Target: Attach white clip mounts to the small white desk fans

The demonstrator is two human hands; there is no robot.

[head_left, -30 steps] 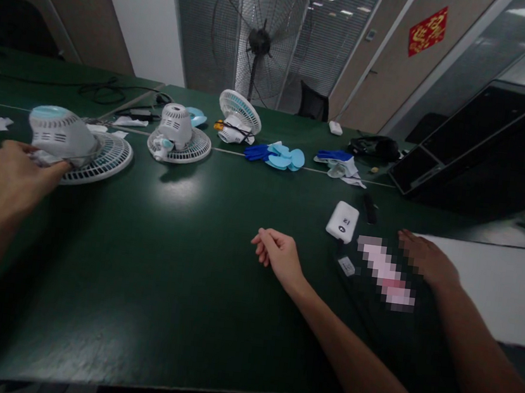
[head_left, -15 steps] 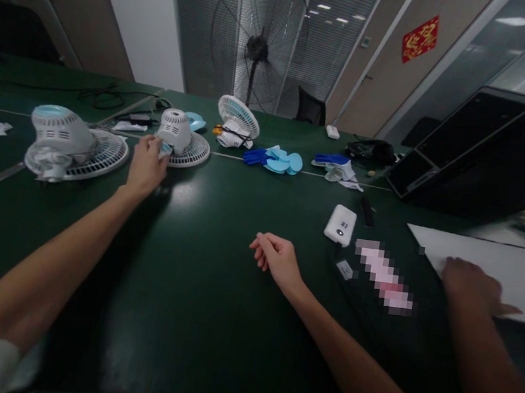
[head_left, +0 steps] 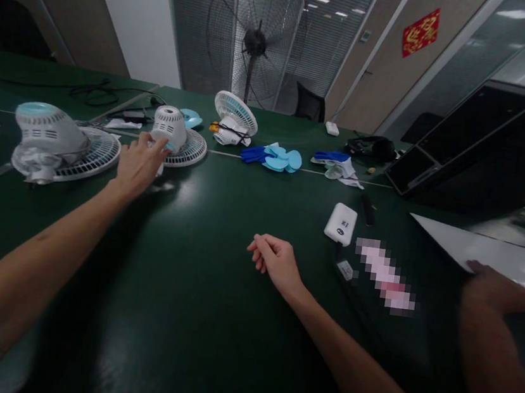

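My left hand reaches to the near side of a small white fan that lies grille down on the dark green table. Its fingers are bent around a white and light-blue part at the fan's near edge; the hand hides most of that part. My right hand rests on the middle of the table with its fingers curled in and the thumb against them. Nothing shows in it. To the left lies a similar white fan, also grille down, with a bracket-like part towards me.
A third small fan stands tilted behind, near light-blue fan blades and blue-and-white gloves. Right of my right hand lies a white power bank with a cable. Another person's hand holds a white sheet beside a black case.
My left hand has shifted slightly left and stays at the middle fan's near side. My right hand is nearly still. The other person's hand has moved right, with the white sheet tilted up.
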